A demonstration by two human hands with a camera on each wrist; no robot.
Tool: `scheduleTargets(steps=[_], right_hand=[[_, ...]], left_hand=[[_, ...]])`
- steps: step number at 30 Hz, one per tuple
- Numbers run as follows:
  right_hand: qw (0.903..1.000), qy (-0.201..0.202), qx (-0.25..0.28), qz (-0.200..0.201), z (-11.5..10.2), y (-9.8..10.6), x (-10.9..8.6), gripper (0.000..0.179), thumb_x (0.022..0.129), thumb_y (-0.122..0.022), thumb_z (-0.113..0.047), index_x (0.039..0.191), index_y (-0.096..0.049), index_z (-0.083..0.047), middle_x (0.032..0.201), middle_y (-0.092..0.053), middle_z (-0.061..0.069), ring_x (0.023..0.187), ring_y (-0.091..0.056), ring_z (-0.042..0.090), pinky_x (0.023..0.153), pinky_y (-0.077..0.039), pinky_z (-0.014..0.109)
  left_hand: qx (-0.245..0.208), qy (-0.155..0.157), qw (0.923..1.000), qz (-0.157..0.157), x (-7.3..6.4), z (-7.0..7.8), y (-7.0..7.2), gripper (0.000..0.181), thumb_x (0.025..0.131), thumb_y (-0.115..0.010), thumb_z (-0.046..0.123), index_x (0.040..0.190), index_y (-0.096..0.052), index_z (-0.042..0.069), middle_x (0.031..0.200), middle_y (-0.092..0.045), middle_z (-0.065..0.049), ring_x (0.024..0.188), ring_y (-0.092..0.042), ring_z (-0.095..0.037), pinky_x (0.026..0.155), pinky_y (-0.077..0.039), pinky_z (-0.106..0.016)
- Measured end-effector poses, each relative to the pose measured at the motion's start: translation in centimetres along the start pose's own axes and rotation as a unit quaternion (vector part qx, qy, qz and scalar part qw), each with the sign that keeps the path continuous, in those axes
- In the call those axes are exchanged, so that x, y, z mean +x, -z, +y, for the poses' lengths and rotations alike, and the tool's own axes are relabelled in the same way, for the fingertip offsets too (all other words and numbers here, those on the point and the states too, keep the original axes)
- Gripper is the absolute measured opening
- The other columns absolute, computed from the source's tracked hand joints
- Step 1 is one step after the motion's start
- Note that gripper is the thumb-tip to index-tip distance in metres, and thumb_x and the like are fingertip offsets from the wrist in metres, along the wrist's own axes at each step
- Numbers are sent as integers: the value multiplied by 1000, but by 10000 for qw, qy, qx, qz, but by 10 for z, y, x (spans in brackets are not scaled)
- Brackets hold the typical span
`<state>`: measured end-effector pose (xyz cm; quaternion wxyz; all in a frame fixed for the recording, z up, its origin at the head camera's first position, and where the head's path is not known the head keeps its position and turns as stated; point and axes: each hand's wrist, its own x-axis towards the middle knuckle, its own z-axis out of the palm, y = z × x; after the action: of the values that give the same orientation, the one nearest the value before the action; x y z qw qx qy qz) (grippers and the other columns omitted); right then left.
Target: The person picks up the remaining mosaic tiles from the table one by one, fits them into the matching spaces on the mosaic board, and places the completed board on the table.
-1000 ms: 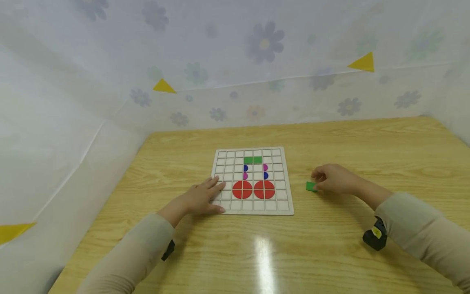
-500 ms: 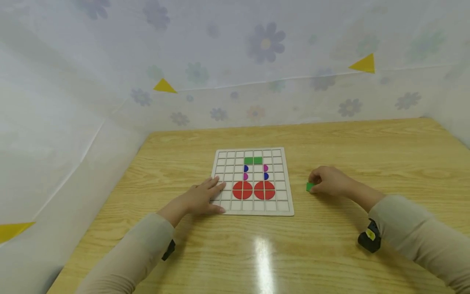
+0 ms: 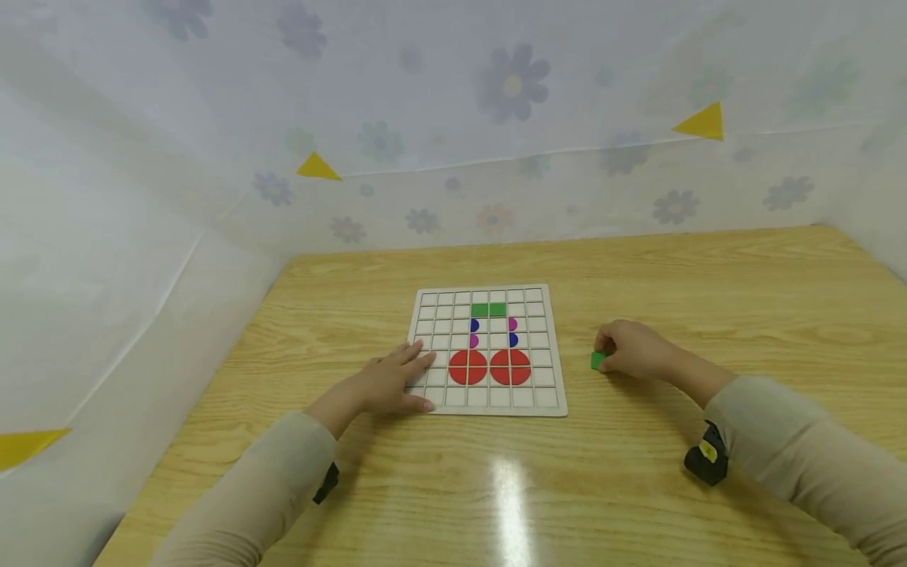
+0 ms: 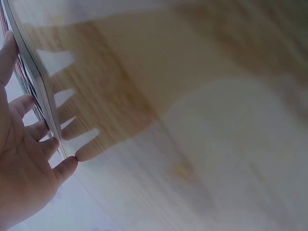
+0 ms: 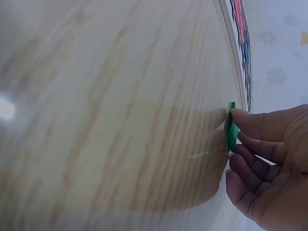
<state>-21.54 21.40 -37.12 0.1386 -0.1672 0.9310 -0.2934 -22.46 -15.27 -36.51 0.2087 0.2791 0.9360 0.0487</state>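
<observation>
A white grid board lies on the wooden table. My left hand rests on its left edge with the fingers spread; in the left wrist view the fingertips line up along the board's side. To the right of the board, my right hand pinches a small green tile between thumb and fingers, close over the table. The right wrist view shows the tile edge-on at the thumb tip. Two green squares sit side by side high on the board. Below them are blue and magenta half-discs in two columns, then two red circles made of quarter pieces.
The wooden table stretches around the board. Behind it and to the left hangs a pale flowered sheet with yellow triangles on it. A black wrist camera sits under the right sleeve.
The right hand has shifted slightly left, and its thumb and fingers now cover more of the green tile. The left hand and the board have stayed put.
</observation>
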Motion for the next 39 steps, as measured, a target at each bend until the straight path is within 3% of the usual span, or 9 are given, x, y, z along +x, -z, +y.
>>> scheduleTargets(steps=[13, 30, 39], right_hand=[[9998, 98, 161, 30, 1, -2, 0, 20, 75, -64, -4, 85, -47, -2, 80, -51, 6, 73, -47, 18, 63, -39, 31], [9991, 249, 110, 319, 4, -4, 1, 6, 81, -59, -7, 82, -53, -7, 74, -51, -1, 67, -43, 15, 60, -36, 30], [9971, 76, 467, 596, 1, -2, 3, 3, 84, -54, -7, 87, -54, -7, 84, -56, 4, 78, -52, 19, 64, -42, 31]], left_hand=[[96, -71, 9999, 20, 1, -1, -2, 78, 78, -50, 54, 139, -18, 17, 143, -7, -10, 129, -4, -28, 94, -18, -53], [117, -38, 9999, 47, 2, -2, -3, 79, 78, -50, 54, 139, -18, 18, 143, -8, -9, 129, -4, -27, 94, -18, -54], [23, -24, 10000, 39, 0, 0, -1, 78, 78, -52, 52, 139, -20, 16, 143, -9, -9, 129, -4, -27, 94, -17, -55]])
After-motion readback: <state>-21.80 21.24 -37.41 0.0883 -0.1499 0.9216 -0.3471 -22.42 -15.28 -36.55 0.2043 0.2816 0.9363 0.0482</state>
